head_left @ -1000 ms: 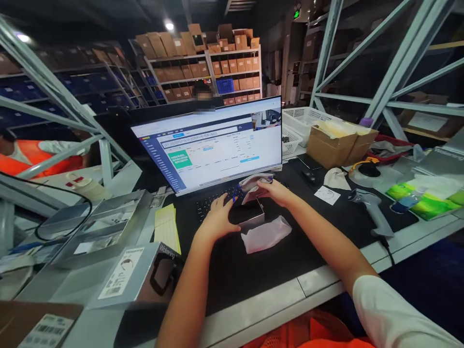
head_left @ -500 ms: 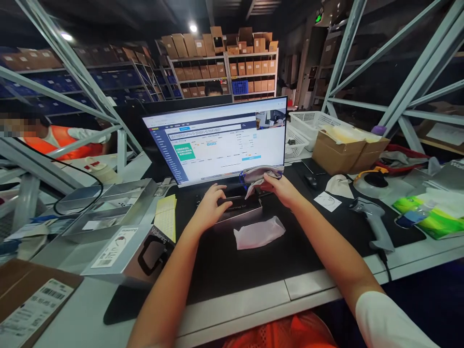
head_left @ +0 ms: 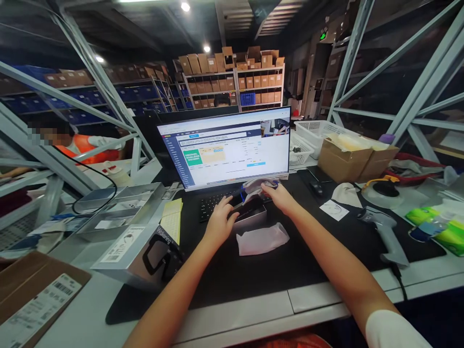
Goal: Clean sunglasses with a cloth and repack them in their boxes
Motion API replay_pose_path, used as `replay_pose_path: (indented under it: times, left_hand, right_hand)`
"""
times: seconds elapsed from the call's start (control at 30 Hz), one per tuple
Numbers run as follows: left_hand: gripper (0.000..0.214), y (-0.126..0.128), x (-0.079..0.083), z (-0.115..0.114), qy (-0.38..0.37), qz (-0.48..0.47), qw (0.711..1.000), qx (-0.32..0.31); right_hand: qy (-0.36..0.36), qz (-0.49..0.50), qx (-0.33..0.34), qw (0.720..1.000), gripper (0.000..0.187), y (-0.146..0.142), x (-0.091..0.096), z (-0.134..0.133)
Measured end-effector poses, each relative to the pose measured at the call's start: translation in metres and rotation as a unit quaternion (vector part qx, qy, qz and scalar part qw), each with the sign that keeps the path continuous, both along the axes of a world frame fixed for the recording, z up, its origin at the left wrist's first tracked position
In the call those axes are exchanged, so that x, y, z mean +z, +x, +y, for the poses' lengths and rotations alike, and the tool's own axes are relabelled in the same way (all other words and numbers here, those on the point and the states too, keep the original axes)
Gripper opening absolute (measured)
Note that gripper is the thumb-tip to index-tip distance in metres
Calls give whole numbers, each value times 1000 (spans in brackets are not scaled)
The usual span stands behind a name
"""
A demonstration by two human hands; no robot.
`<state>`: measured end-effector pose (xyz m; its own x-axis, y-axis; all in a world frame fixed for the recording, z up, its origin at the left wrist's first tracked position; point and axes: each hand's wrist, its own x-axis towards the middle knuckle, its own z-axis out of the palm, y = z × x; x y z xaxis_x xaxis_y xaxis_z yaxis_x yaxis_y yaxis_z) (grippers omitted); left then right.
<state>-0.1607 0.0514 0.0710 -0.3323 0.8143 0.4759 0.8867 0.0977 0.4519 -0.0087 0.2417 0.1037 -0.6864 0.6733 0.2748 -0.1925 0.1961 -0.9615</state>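
Observation:
My right hand (head_left: 277, 193) grips a crumpled greyish wrapper with blue edging (head_left: 253, 187) in front of the monitor; what it contains is hidden. My left hand (head_left: 220, 220) is open, fingers spread, at the left end of a small open box (head_left: 251, 221) with a dark inside. Whether its fingertips touch the box or the wrapper I cannot tell. A flat pale sleeve (head_left: 263, 239) lies on the black mat just in front of the box. Behind my left hand, part of a black keyboard (head_left: 209, 207) shows.
A lit monitor (head_left: 228, 150) stands at the back. On the left are a grey product box (head_left: 139, 251), grey trays (head_left: 132, 200) and yellow paper (head_left: 171, 220). To the right lie a mouse (head_left: 316, 188), a barcode scanner (head_left: 384, 232) and a carton (head_left: 340, 162). A co-worker (head_left: 90, 147) sits beyond the frame.
The camera view has tilted up and shifted left. My left hand has moved in closer to the wrapper. My right hand still holds the wrapper, now lower over the box.

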Motion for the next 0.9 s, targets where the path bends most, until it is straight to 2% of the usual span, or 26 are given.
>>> replay_pose_path:
  times: [0.17,0.33,0.53,0.7,0.8,0.9]
  left_hand:
    - [11,-2,25,-9,-114,62,991,-13]
    - [10,-7,24,-9,-200,64,975,-71]
    - [11,-17,18,-4,-176,46,980,-80]
    - [22,-27,12,-2,-75,141,987,-10]
    - [33,-29,6,-2,-115,141,983,1]
    - [38,-29,9,-2,-130,120,984,-15]
  right_hand:
    - [70,-39,8,997,37,1,0,2]
    - [123,-127,46,983,27,2,1,-2]
    - [193,-190,57,961,24,-1,0,-12]
    - [246,-211,68,944,18,0,-1,-13]
    - [214,-153,60,963,21,-3,-5,-12]
    - [136,-27,-55,989,27,-7,-6,-12]
